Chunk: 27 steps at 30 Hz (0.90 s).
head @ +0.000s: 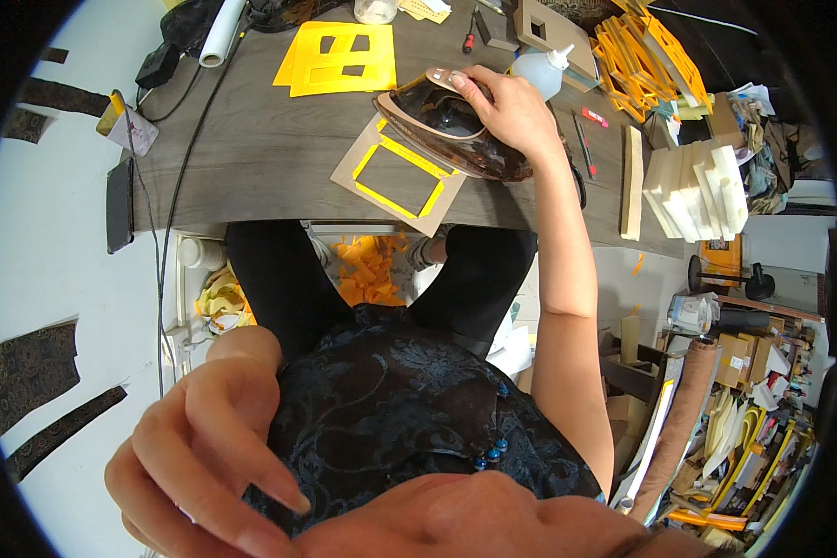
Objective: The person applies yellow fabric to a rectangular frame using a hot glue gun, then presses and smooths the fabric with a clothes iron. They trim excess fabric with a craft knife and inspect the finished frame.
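Note:
My right hand (513, 104) grips the handle of a dark brown clothes iron (453, 129) with rose-gold trim. The iron covers the upper right part of a grey-brown board frame (350, 167); whether its soleplate touches the board is hidden. Yellow strips (389, 201) edge the frame's rectangular opening, and one corner overhangs the table's front edge. Close to the camera, my left hand (202, 446) is raised beside my chin with its fingers loosely bent and apart. Nothing shows in it. Two yellow sheets with cut-out windows (342, 59) lie beyond the iron.
A squeeze bottle (540, 73) stands just behind my right hand. Power cables (185, 160) run along the table's left side, near a cup (127, 129). Rightwards lie a wooden strip (631, 185), stacked white blocks (697, 188) and orange frames (645, 59).

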### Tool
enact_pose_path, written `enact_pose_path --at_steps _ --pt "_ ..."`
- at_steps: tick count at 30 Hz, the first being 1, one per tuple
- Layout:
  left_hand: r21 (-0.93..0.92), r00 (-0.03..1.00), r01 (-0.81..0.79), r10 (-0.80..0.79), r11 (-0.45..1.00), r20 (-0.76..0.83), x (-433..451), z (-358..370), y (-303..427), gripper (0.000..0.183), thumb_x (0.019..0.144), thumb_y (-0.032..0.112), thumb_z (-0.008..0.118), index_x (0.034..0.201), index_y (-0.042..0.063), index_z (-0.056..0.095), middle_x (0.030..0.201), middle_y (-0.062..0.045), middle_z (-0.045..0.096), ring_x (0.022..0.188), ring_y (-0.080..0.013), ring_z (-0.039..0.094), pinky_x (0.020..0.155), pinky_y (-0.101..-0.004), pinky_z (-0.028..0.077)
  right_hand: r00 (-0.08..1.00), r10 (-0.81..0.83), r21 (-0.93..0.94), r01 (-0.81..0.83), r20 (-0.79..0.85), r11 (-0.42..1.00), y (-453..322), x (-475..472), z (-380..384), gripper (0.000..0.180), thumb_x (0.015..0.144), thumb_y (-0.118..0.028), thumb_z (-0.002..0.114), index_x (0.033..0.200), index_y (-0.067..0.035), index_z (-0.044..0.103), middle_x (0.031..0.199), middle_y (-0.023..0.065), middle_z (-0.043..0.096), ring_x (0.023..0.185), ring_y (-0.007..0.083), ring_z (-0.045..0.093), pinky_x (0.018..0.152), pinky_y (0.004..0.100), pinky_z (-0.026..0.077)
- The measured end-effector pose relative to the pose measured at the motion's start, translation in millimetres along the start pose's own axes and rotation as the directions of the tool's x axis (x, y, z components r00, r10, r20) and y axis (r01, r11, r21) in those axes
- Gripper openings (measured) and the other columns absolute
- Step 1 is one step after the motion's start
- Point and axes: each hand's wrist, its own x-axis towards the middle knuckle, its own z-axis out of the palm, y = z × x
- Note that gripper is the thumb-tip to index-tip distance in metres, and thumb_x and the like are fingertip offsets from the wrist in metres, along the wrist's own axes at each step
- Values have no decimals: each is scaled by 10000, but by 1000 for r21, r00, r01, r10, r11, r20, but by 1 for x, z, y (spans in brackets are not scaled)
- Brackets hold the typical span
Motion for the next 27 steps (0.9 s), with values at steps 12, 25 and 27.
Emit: enact_pose_path --at_steps 12,25,27 --pt "-31 996 -65 63 997 -63 -8 2 -3 148 875 84 823 915 134 689 1074 38 638 995 -106 646 783 -277 522 1000 -3 0 3 -10 1000 -1 -1 0 430 1049 -503 560 1191 -140 742 842 195 740 855 409 718 761 486 560" --pt "974 575 169 -818 148 24 -132 -87 -96 344 966 241 705 1258 59 709 1437 -204 579 1361 -408 517 1152 -537 401 998 10 -99 -3 66 995 -8 0 -3 550 989 -624 577 1191 -143 749 893 178 762 903 386 738 783 493 590" --pt "993 543 81 -839 90 31 -151 -95 -95 386 982 259 691 1329 90 696 1500 -204 534 1427 -409 466 1204 -561 346 998 -10 -118 17 60 993 -7 0 -5 536 965 -598 639 1193 -125 740 876 167 759 868 392 734 764 475 586"
